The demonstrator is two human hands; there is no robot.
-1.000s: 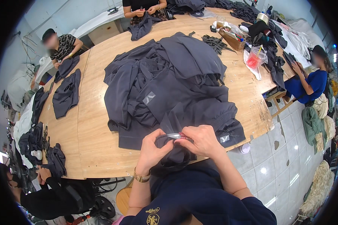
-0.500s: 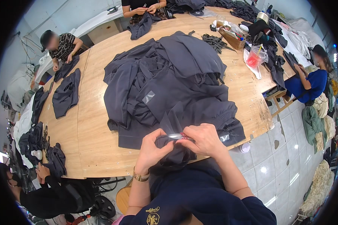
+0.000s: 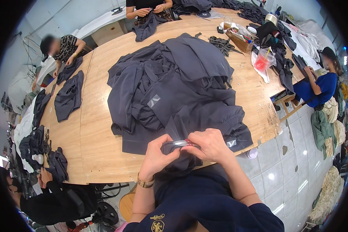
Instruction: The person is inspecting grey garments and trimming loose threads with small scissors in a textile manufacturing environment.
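At the table's near edge, my right hand (image 3: 209,145) is closed around red-handled thread snips (image 3: 179,143), whose silver blades point left. My left hand (image 3: 157,156) pinches an edge of a dark grey garment (image 3: 181,161) right by the blades. That cloth hangs between my hands toward my lap. Whether the blades touch a thread is too small to make out. Just beyond my hands spreads a large heap of dark grey garments (image 3: 189,89), with a pale patch (image 3: 154,100) on one of them.
The wooden table (image 3: 92,143) carries loose dark pieces (image 3: 69,96) at left. Back right are a box of small tools (image 3: 241,41) and a red drink in a plastic bag (image 3: 262,62). Several co-workers handle cloth around the table. A lidded cup (image 3: 252,154) is beside the near right edge.
My hands have shifted very slightly, and the snips lie a little flatter against the cloth edge. Both grips stay the same; the garment heap has not moved.
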